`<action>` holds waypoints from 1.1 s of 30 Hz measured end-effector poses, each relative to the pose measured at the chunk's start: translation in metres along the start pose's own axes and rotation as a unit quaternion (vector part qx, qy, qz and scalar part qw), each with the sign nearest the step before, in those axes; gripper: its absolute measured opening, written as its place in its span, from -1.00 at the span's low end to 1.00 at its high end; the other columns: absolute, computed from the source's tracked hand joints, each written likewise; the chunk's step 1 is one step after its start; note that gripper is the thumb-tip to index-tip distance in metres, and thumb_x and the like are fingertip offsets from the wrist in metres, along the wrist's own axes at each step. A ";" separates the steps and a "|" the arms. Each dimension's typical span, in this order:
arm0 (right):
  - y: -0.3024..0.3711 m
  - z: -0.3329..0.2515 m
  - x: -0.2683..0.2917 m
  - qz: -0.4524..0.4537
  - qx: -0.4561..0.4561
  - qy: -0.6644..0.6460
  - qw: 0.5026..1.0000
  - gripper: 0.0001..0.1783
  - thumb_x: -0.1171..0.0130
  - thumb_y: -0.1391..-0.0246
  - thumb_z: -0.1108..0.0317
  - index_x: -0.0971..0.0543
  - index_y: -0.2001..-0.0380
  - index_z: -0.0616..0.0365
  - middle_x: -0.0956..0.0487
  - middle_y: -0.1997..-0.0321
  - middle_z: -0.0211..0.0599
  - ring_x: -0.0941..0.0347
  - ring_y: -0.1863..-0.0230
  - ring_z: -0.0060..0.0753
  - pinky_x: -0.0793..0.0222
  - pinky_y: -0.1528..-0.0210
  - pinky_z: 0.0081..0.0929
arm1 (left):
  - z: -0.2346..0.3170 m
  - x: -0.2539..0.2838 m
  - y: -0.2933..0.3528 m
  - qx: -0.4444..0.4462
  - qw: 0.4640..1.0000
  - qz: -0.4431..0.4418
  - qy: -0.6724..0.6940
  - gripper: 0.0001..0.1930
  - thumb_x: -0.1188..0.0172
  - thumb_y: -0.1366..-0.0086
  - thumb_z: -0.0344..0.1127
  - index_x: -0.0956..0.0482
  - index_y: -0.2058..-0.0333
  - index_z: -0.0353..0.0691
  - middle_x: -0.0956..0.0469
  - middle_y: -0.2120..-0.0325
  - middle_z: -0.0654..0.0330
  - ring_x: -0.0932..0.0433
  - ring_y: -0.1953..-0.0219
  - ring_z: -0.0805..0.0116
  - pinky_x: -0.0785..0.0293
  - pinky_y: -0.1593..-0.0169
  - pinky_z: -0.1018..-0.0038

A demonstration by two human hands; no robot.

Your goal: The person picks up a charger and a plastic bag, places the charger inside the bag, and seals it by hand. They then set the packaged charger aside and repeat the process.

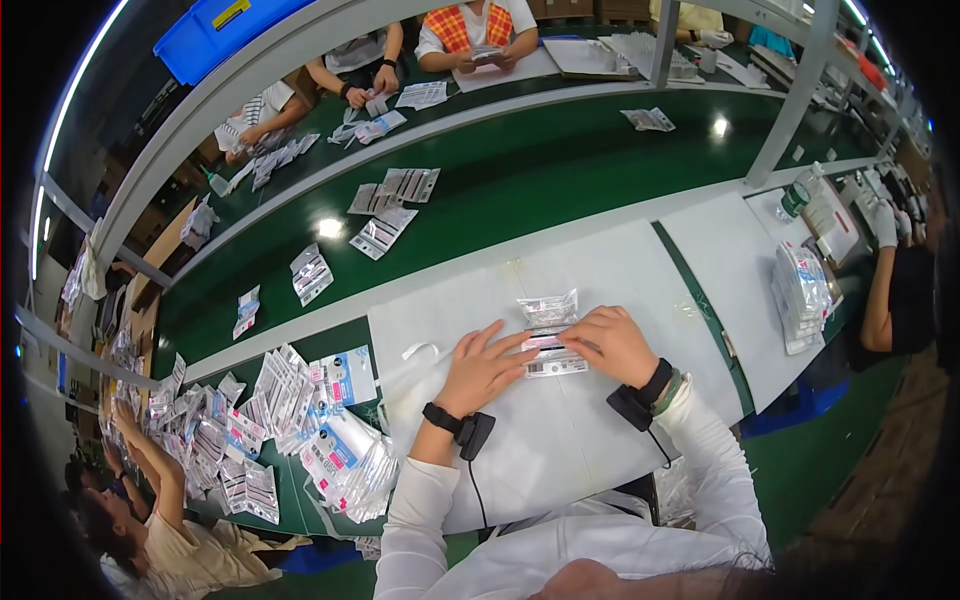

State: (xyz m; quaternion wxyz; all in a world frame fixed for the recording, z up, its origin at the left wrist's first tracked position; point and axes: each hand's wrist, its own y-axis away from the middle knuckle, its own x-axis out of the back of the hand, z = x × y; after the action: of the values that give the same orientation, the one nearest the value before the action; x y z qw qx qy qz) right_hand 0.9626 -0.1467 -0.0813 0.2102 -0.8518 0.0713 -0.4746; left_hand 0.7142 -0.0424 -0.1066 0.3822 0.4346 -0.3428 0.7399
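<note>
In front of me, a folded silver foil packet (556, 367) with printed panels lies on the white work surface (450, 335). My left hand (484, 370) grips its left end, index finger stretched along the middle strip and thumb at the lower edge. From the other side my right hand (612, 346) pinches the middle strip with fingers bent. The packet's upper flap stands up beyond my fingertips; its parts under the fingers are hidden. Both my wrists carry a black band with a small black box and cable.
To my left lies a heap of similar packets (340, 450). Beyond a pale rail, a green conveyor belt (520, 160) carries several packets (385, 230). At right stand a stack of packets (800, 290) and a clear bottle (797, 197). Co-workers sit across the belt and on both sides.
</note>
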 end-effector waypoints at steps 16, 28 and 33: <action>0.006 -0.046 -0.062 -0.055 -0.027 0.094 0.994 -0.80 -0.20 0.02 0.22 -0.56 0.43 0.13 -0.60 0.39 -0.25 -0.56 0.32 -0.18 -0.44 0.21 -0.21 | 0.001 -0.022 -0.009 0.044 0.993 0.098 0.049 -0.65 -0.27 -0.12 -0.21 -0.62 0.06 0.16 -0.52 -0.07 0.52 -0.27 -0.27 0.22 -0.07 -0.26 0.15; 0.032 -0.016 -0.038 -0.056 -0.046 0.064 0.995 -0.82 -0.16 -0.08 0.24 -0.52 0.36 0.12 -0.55 0.36 -0.17 -0.52 0.28 -0.09 -0.42 0.20 -0.18 | 0.003 -0.029 -0.016 0.022 0.995 0.094 0.028 -0.63 -0.30 -0.12 -0.20 -0.62 0.05 0.18 -0.49 -0.08 0.49 -0.26 -0.28 0.20 -0.03 -0.28 0.15; 0.131 0.013 0.078 0.098 -0.258 -0.016 0.961 -0.88 -0.08 -0.18 0.35 -0.49 0.32 0.17 -0.51 0.33 -0.09 -0.47 0.27 -0.04 -0.38 0.24 -0.26 | 0.005 -0.020 -0.013 0.036 0.994 0.096 0.032 -0.63 -0.31 -0.10 -0.23 -0.63 0.06 0.19 -0.50 -0.07 0.48 -0.26 -0.28 0.21 0.00 -0.28 0.17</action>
State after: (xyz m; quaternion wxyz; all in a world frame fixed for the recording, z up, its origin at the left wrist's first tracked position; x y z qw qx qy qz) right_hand 1.0259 -0.2858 -0.0820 0.0297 -0.8735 0.2715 -0.4029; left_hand 0.7337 -0.0462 -0.1202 0.3045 0.3892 -0.3436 0.7986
